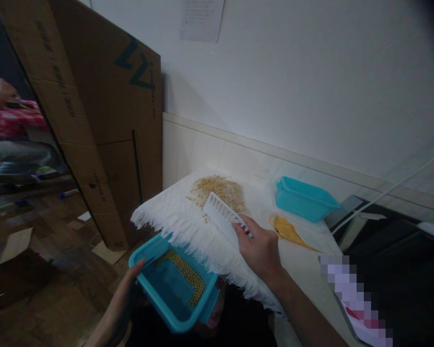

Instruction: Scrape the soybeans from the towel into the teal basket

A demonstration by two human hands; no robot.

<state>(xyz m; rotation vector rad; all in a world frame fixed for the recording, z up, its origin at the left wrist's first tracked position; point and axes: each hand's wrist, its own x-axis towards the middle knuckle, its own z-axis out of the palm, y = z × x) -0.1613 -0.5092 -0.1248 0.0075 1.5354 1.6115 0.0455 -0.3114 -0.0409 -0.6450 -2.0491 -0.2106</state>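
My left hand (pixel 128 285) grips the left rim of a turquoise plastic bin (pixel 173 324), held tilted below the table's fringed edge. Yellowish beans (pixel 183 270) lie along the far and right sides of its floor. In my right hand (pixel 261 246) is a white slotted plastic piece (pixel 220 217), long and flat-sided, its far end over the white fringed cloth (pixel 166 205). Just past that end, a heap of loose beans (pixel 219 187) is spread on the cloth, with a few strays nearer me. The fingertips under the bin are hidden.
A second turquoise bin (pixel 305 198) stands at the table's back right, with a crumpled yellow cloth (pixel 288 228) before it. A tall cardboard box (pixel 130 106) rises on the left. Beyond it another person's hand (pixel 3 91) shows. A white cable (pixel 390 185) crosses at right.
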